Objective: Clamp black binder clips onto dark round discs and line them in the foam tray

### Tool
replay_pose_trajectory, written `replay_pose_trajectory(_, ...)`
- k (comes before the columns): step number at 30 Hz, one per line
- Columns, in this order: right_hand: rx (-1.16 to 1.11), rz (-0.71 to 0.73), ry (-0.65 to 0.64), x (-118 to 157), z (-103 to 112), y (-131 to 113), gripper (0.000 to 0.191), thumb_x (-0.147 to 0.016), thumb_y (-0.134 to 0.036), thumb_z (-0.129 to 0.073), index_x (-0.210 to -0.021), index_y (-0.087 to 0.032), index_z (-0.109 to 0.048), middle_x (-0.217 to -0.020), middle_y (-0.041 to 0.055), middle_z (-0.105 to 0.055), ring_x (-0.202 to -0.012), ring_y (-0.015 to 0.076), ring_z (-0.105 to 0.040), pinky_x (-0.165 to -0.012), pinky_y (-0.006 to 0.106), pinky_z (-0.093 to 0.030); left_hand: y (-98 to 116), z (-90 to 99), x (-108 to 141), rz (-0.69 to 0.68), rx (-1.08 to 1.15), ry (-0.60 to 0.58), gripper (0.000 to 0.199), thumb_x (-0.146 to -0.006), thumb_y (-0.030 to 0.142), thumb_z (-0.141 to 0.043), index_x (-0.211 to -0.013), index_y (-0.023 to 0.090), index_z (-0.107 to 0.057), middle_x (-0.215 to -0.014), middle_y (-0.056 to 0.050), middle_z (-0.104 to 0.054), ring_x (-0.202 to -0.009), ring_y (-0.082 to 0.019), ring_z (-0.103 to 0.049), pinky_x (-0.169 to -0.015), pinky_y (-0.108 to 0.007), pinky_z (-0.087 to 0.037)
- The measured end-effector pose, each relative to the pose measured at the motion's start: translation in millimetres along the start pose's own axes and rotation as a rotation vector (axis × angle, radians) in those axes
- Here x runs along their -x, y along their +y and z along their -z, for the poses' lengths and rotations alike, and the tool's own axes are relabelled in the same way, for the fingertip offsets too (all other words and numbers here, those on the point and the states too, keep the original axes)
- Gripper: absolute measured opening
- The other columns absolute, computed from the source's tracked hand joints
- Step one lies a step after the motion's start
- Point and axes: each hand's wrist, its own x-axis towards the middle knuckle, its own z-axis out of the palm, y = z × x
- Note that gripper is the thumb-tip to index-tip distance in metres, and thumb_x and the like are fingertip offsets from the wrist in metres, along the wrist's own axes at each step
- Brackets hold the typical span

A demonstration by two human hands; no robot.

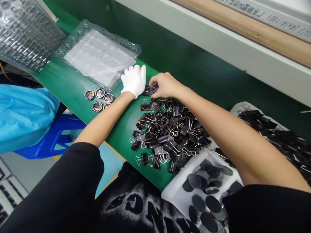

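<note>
My left hand point(134, 80), in a white glove, is closed with its fingers curled. Whatever it may hold is hidden behind the glove. Just to its right, my bare right hand point(166, 84) has thumb and fingers closed around black binder clips point(150, 90), which sit between the two hands near the back of the green table. A large heap of loose black binder clips point(167, 126) with silver wire handles lies right below my hands. Several round watch-like parts point(99, 93) with orange bits inside rest on the table left of my left forearm.
A clear plastic tray point(80, 30) with a white sheet lies at the back left, beside a tall stack of clear trays point(26, 38). Right: a white bin point(175, 187) of dark round discs and more clips point(262, 123). A blue stool point(46, 139) stands left, near a blue-clothed person.
</note>
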Motion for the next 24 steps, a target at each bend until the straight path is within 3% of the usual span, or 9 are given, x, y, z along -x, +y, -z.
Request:
replay_pose_trajectory(4, -0.031, 0.011, 0.022, -2, -4, 2, 0.052, -0.06, -0.022, -0.097, -0.107, -0.016, -0.075, -0.105, 0.005, -0.067, -0.11, 0.0317, -0.067, -0.104, 0.057, -0.052, -1, -1.2, -1, -0.011, 0.017, 0.031, 0.051, -0.108, 0.047, -0.025, -0.128, 0.014, -0.058, -0.133, -0.018, -0.06, -0.138, -0.039, -0.048, -0.114, -0.058, -0.035)
replay_pose_trajectory(8, -0.169, -0.058, -0.025, 2, 4, -7, 0.05, -0.06, -0.018, -0.096, -0.106, -0.019, -0.076, -0.112, 0.0067, -0.07, -0.122, 0.0326, -0.063, -0.113, 0.054, -0.045, -1, 4.5, 0, -0.03, 0.105, 0.037, 0.047, -0.107, 0.045, -0.03, -0.127, 0.016, -0.062, -0.133, -0.019, -0.063, -0.137, -0.039, -0.05, -0.113, -0.056, -0.037)
replay_pose_trajectory(11, -0.256, -0.075, -0.026, 13, 21, -18, 0.041, -0.067, -0.017, -0.091, -0.104, -0.021, -0.076, -0.113, 0.0059, -0.073, -0.124, 0.031, -0.062, -0.114, 0.051, -0.043, 4, 25.1, 6, -0.116, 0.288, 0.001, 0.05, -0.11, 0.035, -0.021, -0.121, 0.016, -0.066, -0.126, -0.013, -0.069, -0.126, -0.026, -0.06, -0.109, -0.04, -0.044)
replay_pose_trajectory(13, -0.311, -0.067, -0.016, 24, 34, -26, 0.028, -0.077, -0.022, -0.085, -0.103, -0.02, -0.076, -0.11, 0.0057, -0.076, -0.116, 0.027, -0.067, -0.109, 0.044, -0.048, 9, 45.1, 15, -0.19, 0.367, -0.005, 0.06, -0.11, 0.029, -0.009, -0.119, 0.015, -0.067, -0.12, -0.01, -0.073, -0.114, -0.018, -0.066, -0.101, -0.028, -0.049)
replay_pose_trajectory(15, -0.402, -0.063, -0.025, 39, 45, -32, 0.016, -0.089, -0.032, -0.074, -0.098, -0.018, -0.076, -0.102, 0.0067, -0.078, -0.1, 0.0225, -0.072, -0.096, 0.037, -0.055, 14, 65.9, 28, -0.255, 0.365, 0.014, 0.065, -0.11, 0.03, -0.006, -0.116, 0.015, -0.069, -0.115, -0.009, -0.075, -0.107, -0.016, -0.068, -0.095, -0.026, -0.051)
replay_pose_trajectory(20, -0.629, -0.054, -0.042, 98, 67, -48, 0.043, -0.103, -0.046, -0.046, -0.084, -0.016, -0.072, -0.083, 0.0097, -0.078, -0.064, 0.0161, -0.068, -0.068, 0.03, -0.058, 29, 102.8, 74, -0.332, 0.275, 0.015, 0.063, -0.107, 0.053, -0.026, -0.072, 0.019, -0.067, -0.076, -0.01, -0.071, -0.084, -0.025, -0.07, -0.079, -0.035, -0.05)
replay_pose_trajectory(24, -0.722, -0.005, 0.011, 161, 87, -61, 0.036, -0.098, -0.048, -0.057, -0.087, -0.017, -0.072, -0.083, 0.0074, -0.079, -0.061, 0.0138, -0.066, -0.065, 0.029, -0.056, 55, 116.9, 106, -0.383, 0.28, 0.056, 0.064, -0.107, 0.052, -0.021, -0.066, 0.021, -0.059, -0.07, -0.009, -0.068, -0.077, -0.025, -0.069, -0.072, -0.035, -0.045)
